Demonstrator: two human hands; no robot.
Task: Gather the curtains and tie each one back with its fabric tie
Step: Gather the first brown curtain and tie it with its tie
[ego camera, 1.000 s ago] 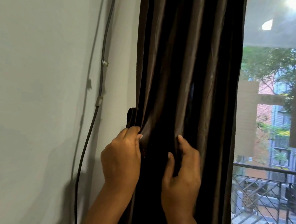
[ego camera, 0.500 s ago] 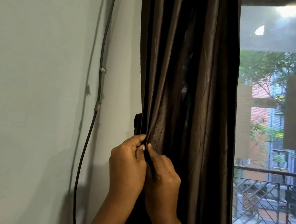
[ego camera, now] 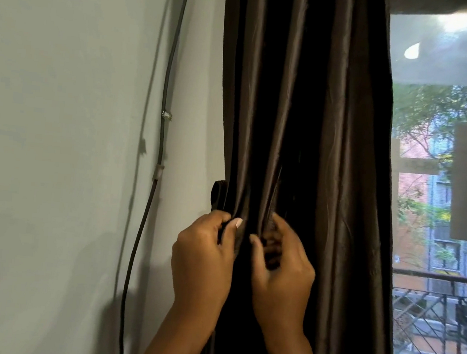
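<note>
While the curtain (ego camera: 302, 126) hangs gathered, left hand (ego camera: 204, 262) and right hand (ego camera: 283, 270) both pinched on dark folds.

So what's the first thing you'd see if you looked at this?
A big dark brown curtain hanging down the middle, bunched into folds. Two hands are low in front of it: the left hand pinches its edge by the wall and the right hand curls into the folds. On the right, a bright window shows trees and a balcony railing.
</note>
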